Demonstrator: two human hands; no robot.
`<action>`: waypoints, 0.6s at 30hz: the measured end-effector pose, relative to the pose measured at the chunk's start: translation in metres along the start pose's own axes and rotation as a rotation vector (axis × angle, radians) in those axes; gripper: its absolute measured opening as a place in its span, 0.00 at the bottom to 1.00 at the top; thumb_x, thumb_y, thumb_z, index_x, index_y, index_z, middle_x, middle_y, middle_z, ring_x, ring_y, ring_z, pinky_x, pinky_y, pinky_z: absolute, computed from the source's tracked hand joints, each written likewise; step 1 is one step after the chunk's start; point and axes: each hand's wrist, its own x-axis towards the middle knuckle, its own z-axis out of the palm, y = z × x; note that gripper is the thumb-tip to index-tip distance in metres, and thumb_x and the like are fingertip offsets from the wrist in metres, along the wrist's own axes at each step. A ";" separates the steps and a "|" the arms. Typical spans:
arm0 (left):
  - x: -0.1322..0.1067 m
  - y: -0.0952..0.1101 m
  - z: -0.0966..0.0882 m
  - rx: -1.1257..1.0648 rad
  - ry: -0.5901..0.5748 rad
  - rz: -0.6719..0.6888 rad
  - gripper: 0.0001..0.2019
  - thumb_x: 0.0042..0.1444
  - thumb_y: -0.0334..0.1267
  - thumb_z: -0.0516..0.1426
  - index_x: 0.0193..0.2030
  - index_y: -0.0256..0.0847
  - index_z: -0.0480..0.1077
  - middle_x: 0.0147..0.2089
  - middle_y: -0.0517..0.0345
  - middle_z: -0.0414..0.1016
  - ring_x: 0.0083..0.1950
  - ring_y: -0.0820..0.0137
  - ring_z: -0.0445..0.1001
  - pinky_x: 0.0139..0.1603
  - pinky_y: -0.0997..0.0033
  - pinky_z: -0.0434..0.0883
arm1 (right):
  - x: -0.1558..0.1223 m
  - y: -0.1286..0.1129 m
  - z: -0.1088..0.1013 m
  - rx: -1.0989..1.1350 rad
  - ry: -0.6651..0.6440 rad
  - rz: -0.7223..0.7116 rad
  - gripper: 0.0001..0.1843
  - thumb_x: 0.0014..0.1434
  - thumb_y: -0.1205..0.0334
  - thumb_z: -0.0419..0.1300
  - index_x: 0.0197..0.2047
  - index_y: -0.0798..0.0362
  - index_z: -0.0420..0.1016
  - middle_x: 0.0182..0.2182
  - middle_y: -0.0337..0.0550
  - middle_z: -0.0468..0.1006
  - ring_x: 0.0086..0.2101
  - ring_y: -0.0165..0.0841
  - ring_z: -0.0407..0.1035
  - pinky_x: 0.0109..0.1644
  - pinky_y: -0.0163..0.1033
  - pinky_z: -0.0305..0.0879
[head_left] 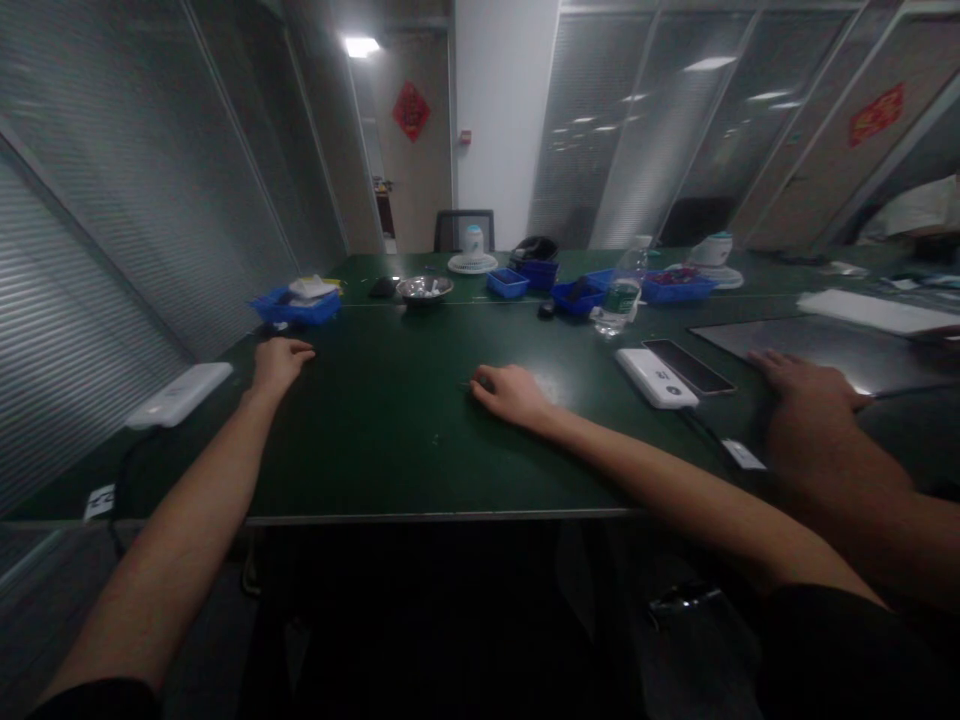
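Observation:
My left hand [279,365] rests at the left of the green table [390,420], just in front of a blue tray [298,308]. Its thumb and fingers are pressed together; anything between them is too small to make out. Near the middle of the table lies my right hand [514,393], fingers curled in and closed. A faint thin bit shows by its fingertips, too blurred to name.
Behind my hands stand a metal bowl [425,290], a small blue tray [508,283] and a water bottle [624,290]. White power banks [656,378] lie at both sides, a phone [688,367] beside one. At right, another person's hand [810,378] touches a dark panel [840,345].

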 end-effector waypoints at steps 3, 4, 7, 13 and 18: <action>0.000 0.005 -0.001 0.028 -0.011 0.040 0.16 0.61 0.41 0.63 0.53 0.38 0.83 0.50 0.47 0.84 0.48 0.58 0.81 0.57 0.64 0.74 | 0.000 0.000 0.001 -0.006 0.001 0.005 0.20 0.75 0.48 0.52 0.58 0.49 0.78 0.43 0.47 0.84 0.38 0.37 0.77 0.39 0.36 0.65; 0.000 0.006 -0.002 0.039 -0.009 0.062 0.15 0.61 0.40 0.63 0.52 0.38 0.83 0.50 0.47 0.84 0.49 0.58 0.81 0.57 0.65 0.74 | 0.000 0.001 0.001 -0.003 0.002 0.000 0.20 0.75 0.48 0.52 0.58 0.49 0.78 0.43 0.47 0.84 0.39 0.37 0.77 0.39 0.36 0.65; 0.003 0.005 -0.003 0.082 -0.009 0.112 0.14 0.60 0.40 0.63 0.50 0.39 0.84 0.52 0.46 0.83 0.54 0.55 0.80 0.59 0.63 0.73 | 0.001 0.001 0.001 0.009 0.005 -0.009 0.20 0.75 0.48 0.52 0.57 0.49 0.78 0.43 0.47 0.84 0.38 0.37 0.77 0.39 0.35 0.65; 0.010 -0.007 0.000 0.125 -0.033 0.065 0.14 0.62 0.40 0.61 0.50 0.39 0.84 0.51 0.43 0.84 0.55 0.50 0.79 0.60 0.57 0.73 | 0.002 0.004 0.003 0.003 0.015 -0.009 0.20 0.74 0.48 0.52 0.56 0.49 0.78 0.42 0.47 0.84 0.37 0.37 0.77 0.37 0.36 0.64; 0.005 -0.003 0.004 0.164 -0.009 0.071 0.19 0.61 0.34 0.58 0.56 0.36 0.83 0.54 0.41 0.83 0.57 0.48 0.79 0.62 0.58 0.73 | 0.003 0.004 0.003 -0.003 0.005 -0.006 0.20 0.74 0.48 0.52 0.57 0.48 0.78 0.41 0.47 0.84 0.36 0.36 0.77 0.37 0.36 0.64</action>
